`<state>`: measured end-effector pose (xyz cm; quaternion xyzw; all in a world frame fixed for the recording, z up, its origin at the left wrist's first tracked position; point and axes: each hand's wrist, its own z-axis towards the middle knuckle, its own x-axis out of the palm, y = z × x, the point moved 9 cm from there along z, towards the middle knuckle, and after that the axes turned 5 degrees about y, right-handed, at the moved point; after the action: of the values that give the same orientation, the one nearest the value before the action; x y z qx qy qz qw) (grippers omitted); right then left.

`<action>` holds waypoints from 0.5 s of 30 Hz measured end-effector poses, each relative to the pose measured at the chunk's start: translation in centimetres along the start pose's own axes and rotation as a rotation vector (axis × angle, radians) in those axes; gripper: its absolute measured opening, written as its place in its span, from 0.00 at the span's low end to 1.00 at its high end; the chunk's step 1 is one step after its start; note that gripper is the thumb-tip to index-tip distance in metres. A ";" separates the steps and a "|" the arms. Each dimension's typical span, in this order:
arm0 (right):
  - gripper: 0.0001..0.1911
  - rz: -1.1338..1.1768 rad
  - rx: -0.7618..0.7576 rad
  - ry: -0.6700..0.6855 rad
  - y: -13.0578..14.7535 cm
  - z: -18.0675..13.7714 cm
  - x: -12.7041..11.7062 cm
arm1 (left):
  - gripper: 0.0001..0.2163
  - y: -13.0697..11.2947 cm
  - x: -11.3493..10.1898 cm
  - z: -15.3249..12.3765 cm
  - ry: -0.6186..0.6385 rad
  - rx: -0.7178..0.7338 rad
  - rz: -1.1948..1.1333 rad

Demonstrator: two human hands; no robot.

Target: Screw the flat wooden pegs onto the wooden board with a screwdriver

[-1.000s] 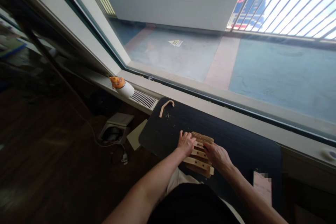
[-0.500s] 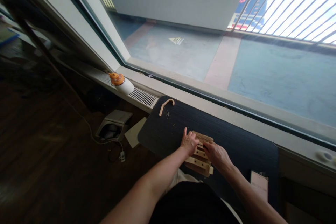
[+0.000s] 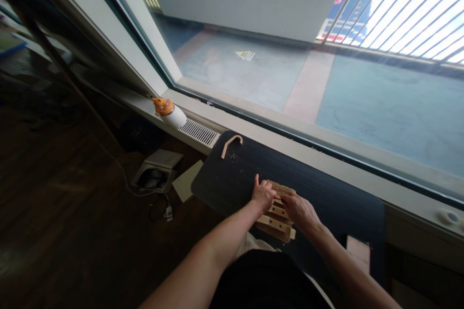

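A wooden slatted piece (image 3: 276, 223), made of several pale cross bars, lies on a black table (image 3: 326, 193) in front of me. My left hand (image 3: 263, 195) rests on its left upper side with fingers curled against the wood. On its right upper side my right hand (image 3: 299, 210) pinches at a slat near the top. The two hands nearly meet over the far end of the piece. A curved wooden hook-shaped part (image 3: 230, 144) lies apart at the table's far left corner, with a few tiny bits beside it.
A large window with a sill runs behind the table. An orange-and-white toy figure (image 3: 169, 112) lies on a floor vent (image 3: 197, 131). On the dark wooden floor at left are a floor socket box (image 3: 156, 172) with a cable and a paper sheet (image 3: 186, 181). A small card (image 3: 358, 248) lies at right.
My left hand has shifted slightly right along the wooden piece, and my right hand has moved up toward it; the hands now sit closer together at the far end.
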<state>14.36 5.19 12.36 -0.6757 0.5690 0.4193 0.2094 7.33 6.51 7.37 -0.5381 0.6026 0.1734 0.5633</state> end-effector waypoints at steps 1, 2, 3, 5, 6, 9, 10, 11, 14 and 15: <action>0.16 0.001 0.002 0.000 0.0 0.0 0.0 | 0.06 0.0 0.0 0.0 0.002 -0.003 -0.003; 0.16 0.001 0.004 -0.001 0.0 0.0 0.0 | 0.06 0.0 0.0 0.0 0.004 -0.005 -0.005; 0.16 0.001 0.007 -0.001 0.0 0.0 0.1 | 0.06 0.1 0.0 0.1 0.006 -0.008 -0.006; 0.16 -0.001 0.012 0.000 0.0 0.0 0.1 | 0.06 0.1 0.0 0.1 0.009 -0.012 -0.010; 0.16 -0.002 0.015 0.002 -0.1 0.0 0.2 | 0.06 0.1 0.0 0.1 0.010 -0.013 -0.012; 0.16 -0.011 0.019 0.012 -0.1 0.0 0.2 | 0.07 0.1 0.1 0.2 0.014 -0.016 -0.013; 0.16 -0.017 0.016 0.015 0.0 0.0 0.2 | 0.07 0.1 0.1 0.2 0.014 -0.016 -0.012; 0.16 -0.023 0.009 0.018 0.1 0.0 0.1 | 0.07 0.1 0.1 0.2 0.015 -0.015 -0.011; 0.17 -0.045 -0.031 0.028 1.2 0.0 -0.3 | 0.06 0.0 0.2 0.3 0.015 -0.008 -0.005; 0.17 -0.051 -0.045 0.033 1.6 0.0 -0.5 | 0.06 0.0 0.2 0.3 0.015 -0.007 -0.003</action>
<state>12.80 5.05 13.03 -0.7014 0.5453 0.4153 0.1957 7.56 6.65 7.12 -0.5423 0.6054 0.1702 0.5571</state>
